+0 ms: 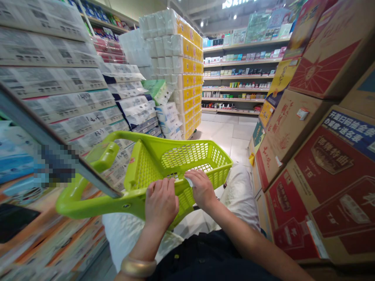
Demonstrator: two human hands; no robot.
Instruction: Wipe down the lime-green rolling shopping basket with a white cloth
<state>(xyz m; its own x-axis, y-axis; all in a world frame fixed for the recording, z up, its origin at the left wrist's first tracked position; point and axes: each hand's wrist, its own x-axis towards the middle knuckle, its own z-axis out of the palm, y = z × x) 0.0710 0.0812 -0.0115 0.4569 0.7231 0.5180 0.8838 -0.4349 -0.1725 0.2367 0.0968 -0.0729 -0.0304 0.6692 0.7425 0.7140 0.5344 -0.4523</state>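
Observation:
A lime-green plastic shopping cart (134, 205) stands sideways in front of me, its perforated basket holding nothing that I can see. My left hand (162, 201) curls its fingers over the near rim, and a gold bangle circles that wrist. Just to the right, my right hand (202, 189) is closed at the same rim with a small white tissue (190, 181) showing under its fingers. The cart's looped handle (67, 205) extends to the left, apart from both hands.
A metal bar (58, 142) slants across the left foreground. Stacked packs (58, 82) rise on the left, with yellow-and-white tissue bales (187, 74) behind. Red and brown cartons (328, 156) wall the right side. Tiled floor (218, 128) leads toward stocked shelves (237, 76).

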